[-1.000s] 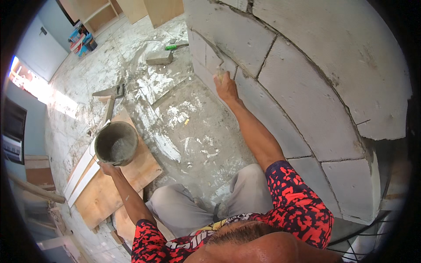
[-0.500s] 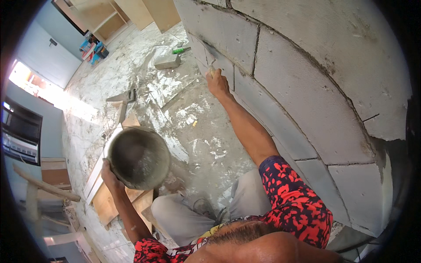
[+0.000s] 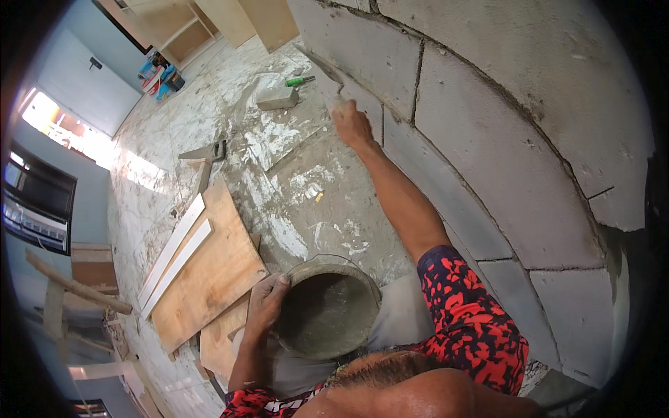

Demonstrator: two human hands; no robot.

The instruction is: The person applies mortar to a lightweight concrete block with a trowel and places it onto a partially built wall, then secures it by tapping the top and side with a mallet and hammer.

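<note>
My left hand (image 3: 266, 299) grips the rim of a grey mortar bucket (image 3: 324, 313), which has a wire handle and sits low over my lap. Wet grey residue coats its inside. My right arm reaches forward, and my right hand (image 3: 352, 122) is closed on the handle of a small trowel (image 3: 339, 88), held against the lower course of the pale grey block wall (image 3: 488, 153). Dark, rough joints run between the blocks. My legs are mostly hidden by the bucket.
Plywood sheets (image 3: 198, 285) with white strips (image 3: 167, 254) lie at the left. A handsaw (image 3: 202, 150), a loose block (image 3: 277, 97) and a green-handled tool (image 3: 300, 80) are on the dusty floor. Paint buckets (image 3: 159, 82) stand by the door. A wooden pole (image 3: 77, 282) juts in at the left.
My left hand has brought the bucket rightward and down from above the plywood to over my lap. My right hand stays at the wall with the trowel, slightly shifted.
</note>
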